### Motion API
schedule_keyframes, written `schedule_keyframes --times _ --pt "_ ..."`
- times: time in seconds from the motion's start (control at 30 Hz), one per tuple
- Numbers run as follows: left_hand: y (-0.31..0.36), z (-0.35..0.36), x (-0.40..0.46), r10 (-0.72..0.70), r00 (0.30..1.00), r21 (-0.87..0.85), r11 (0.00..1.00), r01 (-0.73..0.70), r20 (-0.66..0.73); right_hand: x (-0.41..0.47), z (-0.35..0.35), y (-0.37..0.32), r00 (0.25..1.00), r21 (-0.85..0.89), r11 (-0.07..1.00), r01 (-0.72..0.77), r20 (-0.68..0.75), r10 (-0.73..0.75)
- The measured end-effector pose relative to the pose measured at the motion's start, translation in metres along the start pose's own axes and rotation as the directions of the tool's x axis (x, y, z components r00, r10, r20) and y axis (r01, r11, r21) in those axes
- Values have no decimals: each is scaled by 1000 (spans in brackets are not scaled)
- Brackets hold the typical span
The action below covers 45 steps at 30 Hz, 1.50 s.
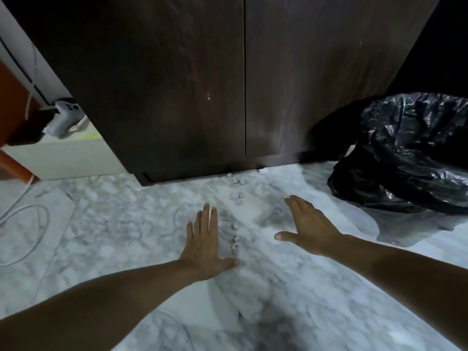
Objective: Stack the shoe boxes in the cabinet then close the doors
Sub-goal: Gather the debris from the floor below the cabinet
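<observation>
Both hands are empty and held flat with fingers straight, palms down, poised over the marble-patterned floor (106, 224) in front of the cabinet (177, 84). The left hand (206, 245) lies nearer the wearer, thumb spread inward; the right hand (307, 228) sits a little farther forward and angled left, thumb also spread. The hands are apart from each other, and neither touches the cabinet. Whether the palms rest on the floor or hover just above it cannot be told. Between them runs a loose line of small pale scraps of debris (235, 196) leading to the cabinet's bottom edge. The left door (162, 97) and the right door (316, 79) meet at a narrow vertical seam and appear flush, so the doors are judged closed. No shoe boxes are in view; if stacked, they are hidden behind the doors. The open, unloaded posture of the hands fits a release after pushing the doors to, and the task is judged at or near its end. To the right of the cabinet's lower corner sits a black plastic bag (410, 153). To the left, a white cable (22, 224) loops across the floor, and a small pale device (65, 117) stands beside the cabinet's left side.
</observation>
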<state>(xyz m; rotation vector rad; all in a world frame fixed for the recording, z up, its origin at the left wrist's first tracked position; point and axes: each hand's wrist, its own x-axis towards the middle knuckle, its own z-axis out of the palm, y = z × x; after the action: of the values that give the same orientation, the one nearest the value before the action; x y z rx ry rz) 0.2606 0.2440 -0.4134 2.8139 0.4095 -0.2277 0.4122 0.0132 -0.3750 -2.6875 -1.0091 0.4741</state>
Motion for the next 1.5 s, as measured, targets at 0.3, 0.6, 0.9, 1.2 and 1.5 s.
schedule_keyframes --times 0.3,0.6,0.9,1.2,1.5 --pt "-3 34 29 74 995 -20 997 -75 -68 24 41 14 999 -14 999 -44 -4 44" --pt "-1 40 65 -92 971 -74 994 78 -218 55 56 20 997 -189 981 -49 -75 35" --pt "-10 31 117 -58 974 2 998 60 -220 103 50 19 995 -100 994 -43 -93 34" --pt "-17 20 150 91 971 5 996 -93 -223 148 46 15 978 4 995 103 -182 -101" --pt "-16 19 162 84 911 -14 995 -98 -404 172 51 9 905 -106 979 172 -376 -199"
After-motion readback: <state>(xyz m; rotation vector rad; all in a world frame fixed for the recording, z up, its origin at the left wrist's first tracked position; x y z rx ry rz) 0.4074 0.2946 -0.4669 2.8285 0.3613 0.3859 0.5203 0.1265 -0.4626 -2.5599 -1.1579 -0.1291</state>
